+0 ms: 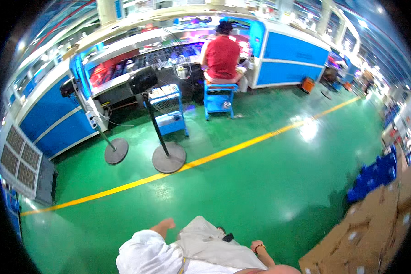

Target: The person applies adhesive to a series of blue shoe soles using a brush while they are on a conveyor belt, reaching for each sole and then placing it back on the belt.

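My left hand point(167, 223) is held out in front of the white sleeve point(144, 253), over the green floor. It is small and smeared, so its fingers cannot be made out. On the other side of my body hangs my right hand point(256, 245), with a dark red beaded bracelet point(260, 247) at the wrist. Its fingers point away and are too small to read. Neither hand visibly touches anything apart from my body. Between them are my pale beige clothes point(201, 237), with a small black thing point(228, 237) beside them.
A yellow line point(223, 154) crosses the green floor. Beyond it stand two pedestal fans point(169, 157), a blue trolley point(172, 123) and a person in red point(222, 57) seated at a long workbench. Cardboard boxes point(365, 233) and blue bins point(374, 176) lie right, an air cooler point(25, 157) left.
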Demonstrator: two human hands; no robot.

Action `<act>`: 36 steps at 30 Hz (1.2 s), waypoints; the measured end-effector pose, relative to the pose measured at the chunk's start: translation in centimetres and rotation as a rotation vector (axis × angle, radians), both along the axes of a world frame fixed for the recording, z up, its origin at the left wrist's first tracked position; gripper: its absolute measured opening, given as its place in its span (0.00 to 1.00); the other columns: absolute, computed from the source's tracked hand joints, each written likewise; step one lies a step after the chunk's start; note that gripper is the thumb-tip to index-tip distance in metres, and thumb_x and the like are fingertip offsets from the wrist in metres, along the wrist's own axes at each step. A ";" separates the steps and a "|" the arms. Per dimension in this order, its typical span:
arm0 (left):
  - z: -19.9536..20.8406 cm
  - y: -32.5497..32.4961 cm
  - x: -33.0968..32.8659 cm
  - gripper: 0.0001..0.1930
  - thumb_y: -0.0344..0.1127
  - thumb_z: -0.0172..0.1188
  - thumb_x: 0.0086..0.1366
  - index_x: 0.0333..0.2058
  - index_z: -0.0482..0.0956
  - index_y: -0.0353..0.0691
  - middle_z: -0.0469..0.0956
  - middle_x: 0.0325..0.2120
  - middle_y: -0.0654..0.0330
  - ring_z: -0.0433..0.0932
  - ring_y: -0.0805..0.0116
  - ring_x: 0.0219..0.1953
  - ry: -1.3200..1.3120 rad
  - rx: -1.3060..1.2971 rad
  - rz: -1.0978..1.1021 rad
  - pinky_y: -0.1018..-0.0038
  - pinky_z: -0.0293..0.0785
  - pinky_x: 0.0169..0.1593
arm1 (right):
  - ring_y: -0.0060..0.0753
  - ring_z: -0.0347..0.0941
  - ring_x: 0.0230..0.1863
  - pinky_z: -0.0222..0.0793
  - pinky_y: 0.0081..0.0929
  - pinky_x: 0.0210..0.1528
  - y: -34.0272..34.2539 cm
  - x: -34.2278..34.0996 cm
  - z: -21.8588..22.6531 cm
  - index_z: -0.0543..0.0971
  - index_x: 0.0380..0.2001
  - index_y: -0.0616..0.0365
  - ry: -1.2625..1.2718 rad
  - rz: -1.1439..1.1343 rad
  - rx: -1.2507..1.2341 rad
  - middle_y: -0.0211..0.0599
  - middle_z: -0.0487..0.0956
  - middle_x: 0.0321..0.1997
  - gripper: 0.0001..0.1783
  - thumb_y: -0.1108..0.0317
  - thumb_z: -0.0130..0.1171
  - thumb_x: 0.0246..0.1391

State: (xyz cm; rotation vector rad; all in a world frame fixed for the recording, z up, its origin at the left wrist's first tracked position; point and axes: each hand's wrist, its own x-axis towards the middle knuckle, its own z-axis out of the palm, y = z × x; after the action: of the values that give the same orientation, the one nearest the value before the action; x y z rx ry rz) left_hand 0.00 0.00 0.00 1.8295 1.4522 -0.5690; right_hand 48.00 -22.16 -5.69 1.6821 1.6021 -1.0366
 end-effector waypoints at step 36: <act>-5.7 48.2 30.0 0.15 0.39 0.50 0.49 0.34 0.77 0.38 0.75 0.37 0.48 0.73 0.51 0.40 0.067 -0.275 0.833 0.62 0.69 0.43 | 0.36 0.63 0.53 0.61 0.32 0.51 84.7 33.4 6.7 0.65 0.52 0.59 0.609 -0.912 -0.299 0.44 0.68 0.53 0.31 0.49 0.51 0.50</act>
State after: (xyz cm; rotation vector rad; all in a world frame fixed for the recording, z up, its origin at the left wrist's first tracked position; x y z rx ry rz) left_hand 29.98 48.19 -5.70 0.8735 1.8895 -0.3701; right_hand 81.40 62.49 1.05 2.0110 0.8312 -2.2768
